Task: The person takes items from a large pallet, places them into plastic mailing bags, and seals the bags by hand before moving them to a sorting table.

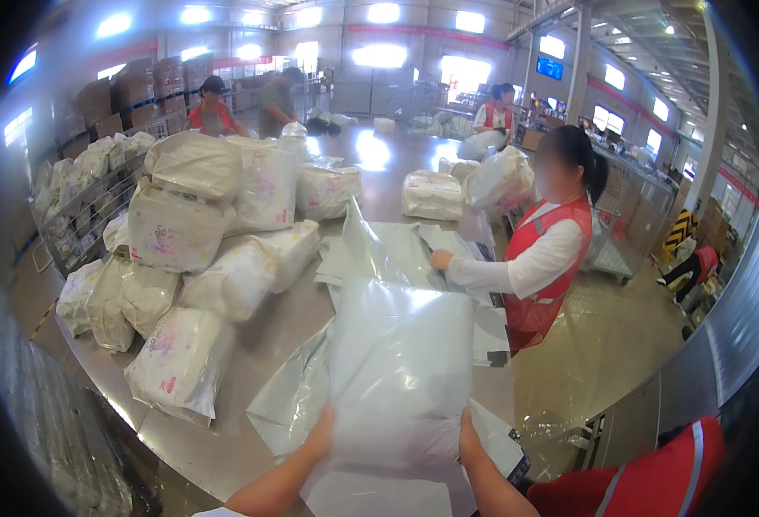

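A full white plastic mailer bag (402,362) stands upright before me, held between my two hands. My left hand (320,430) presses its lower left side, and my right hand (470,436) presses the lower right side. Flat grey-white mailer bags (295,388) lie on the metal table (224,465) beneath and around it. Behind it, more flat mailers (392,249) lie spread, one with a raised corner. A pile of filled cream plastic packages (176,226) with pink print is heaped at the left.
Across the table's right edge a co-worker in a red vest (547,258) reaches onto the mailers. Another red vest (651,472) is close at my lower right. Wire cages (89,220) with packages stand at left. More packages (432,194) sit farther back.
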`<state>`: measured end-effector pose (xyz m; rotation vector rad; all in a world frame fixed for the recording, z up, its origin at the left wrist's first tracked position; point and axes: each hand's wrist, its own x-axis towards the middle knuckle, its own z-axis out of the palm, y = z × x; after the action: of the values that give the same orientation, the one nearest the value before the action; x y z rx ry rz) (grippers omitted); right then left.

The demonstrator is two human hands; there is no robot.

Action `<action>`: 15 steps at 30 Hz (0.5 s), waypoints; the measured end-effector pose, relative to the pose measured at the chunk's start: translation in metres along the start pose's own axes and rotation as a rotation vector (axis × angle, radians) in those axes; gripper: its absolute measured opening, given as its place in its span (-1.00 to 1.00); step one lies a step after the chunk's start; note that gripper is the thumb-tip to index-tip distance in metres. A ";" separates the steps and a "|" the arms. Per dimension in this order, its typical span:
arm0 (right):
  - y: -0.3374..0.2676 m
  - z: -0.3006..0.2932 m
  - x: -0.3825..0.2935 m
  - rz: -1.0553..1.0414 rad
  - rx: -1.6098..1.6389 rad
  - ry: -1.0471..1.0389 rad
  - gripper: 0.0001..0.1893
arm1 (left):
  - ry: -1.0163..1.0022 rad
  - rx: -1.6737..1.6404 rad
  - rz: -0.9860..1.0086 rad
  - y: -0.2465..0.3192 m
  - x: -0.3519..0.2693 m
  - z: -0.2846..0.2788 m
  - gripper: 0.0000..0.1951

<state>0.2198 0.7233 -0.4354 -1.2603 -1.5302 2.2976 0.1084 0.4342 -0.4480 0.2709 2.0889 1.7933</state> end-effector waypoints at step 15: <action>-0.207 0.038 -0.230 -1.387 -0.751 -0.575 -0.14 | -0.023 -0.481 0.185 0.103 -0.104 0.003 -0.40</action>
<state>0.2739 0.6821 -0.1313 0.5693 -2.3517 1.1261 0.1950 0.4150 -0.3308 0.3545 1.5914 2.3180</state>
